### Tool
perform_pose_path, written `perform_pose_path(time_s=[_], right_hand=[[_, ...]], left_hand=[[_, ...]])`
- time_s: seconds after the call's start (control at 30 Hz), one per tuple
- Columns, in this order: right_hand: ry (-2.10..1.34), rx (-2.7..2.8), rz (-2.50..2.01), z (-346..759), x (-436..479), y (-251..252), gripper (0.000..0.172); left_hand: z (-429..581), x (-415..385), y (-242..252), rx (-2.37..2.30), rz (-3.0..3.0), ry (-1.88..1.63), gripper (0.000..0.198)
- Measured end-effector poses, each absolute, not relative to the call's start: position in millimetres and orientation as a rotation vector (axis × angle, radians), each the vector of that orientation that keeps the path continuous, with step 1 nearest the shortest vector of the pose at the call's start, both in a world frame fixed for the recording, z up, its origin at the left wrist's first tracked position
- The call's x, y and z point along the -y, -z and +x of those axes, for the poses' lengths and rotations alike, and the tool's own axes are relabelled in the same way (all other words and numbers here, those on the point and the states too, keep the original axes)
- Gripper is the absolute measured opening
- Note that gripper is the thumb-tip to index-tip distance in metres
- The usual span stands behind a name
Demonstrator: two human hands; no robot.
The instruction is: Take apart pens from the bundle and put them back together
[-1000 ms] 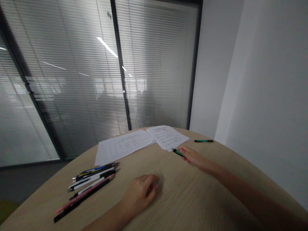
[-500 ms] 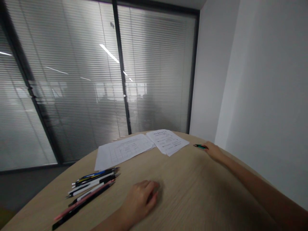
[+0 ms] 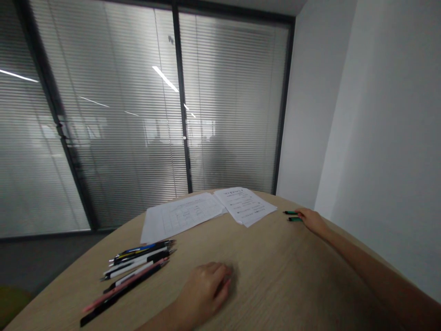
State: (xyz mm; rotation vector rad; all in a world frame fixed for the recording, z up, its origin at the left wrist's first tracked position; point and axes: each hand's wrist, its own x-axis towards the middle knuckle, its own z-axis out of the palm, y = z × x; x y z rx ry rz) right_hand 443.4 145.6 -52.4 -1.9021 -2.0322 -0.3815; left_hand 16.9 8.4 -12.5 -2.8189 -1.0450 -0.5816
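My right hand (image 3: pixel 313 220) reaches to the far right of the table with its fingers pinched on a green and black pen (image 3: pixel 291 213). A second green and black pen (image 3: pixel 295 219) lies just in front of it, close under the fingers; whether they touch it I cannot tell. My left hand (image 3: pixel 206 289) rests on the near middle of the table, its fingers curled in and nothing visible in them. To its left lies a group of pens, among them a pink pen (image 3: pixel 124 287), a black pen (image 3: pixel 103 309) and a blue pen (image 3: pixel 138 248).
Two printed sheets lie towards the back of the round wooden table (image 3: pixel 262 257): a left sheet (image 3: pixel 155 225) with a grid and a right sheet (image 3: pixel 246 207) with lines of text. Beyond the edge stand a glass partition with blinds (image 3: pixel 234 101) and a white wall (image 3: pixel 389 138).
A second green pen now shows beside the one at my right hand. The whole view has shifted slightly, so things sit a little further right. My left hand stays on the table.
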Motion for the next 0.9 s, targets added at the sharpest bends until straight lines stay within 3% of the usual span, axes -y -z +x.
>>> perform_pose_path(time_s=[0.43, 0.9], right_hand=[[0.675, 2.187, -1.953, 452.7, -129.8, 46.9, 0.021], [0.902, 2.268, -2.001, 448.6, -133.2, 44.1, 0.024]], left_hand=[[18.0, -7.6, 12.1, 1.014, -2.82, 0.599, 0.016], [19.1, -5.8, 10.1, 0.961, -2.803, 0.592, 0.015]])
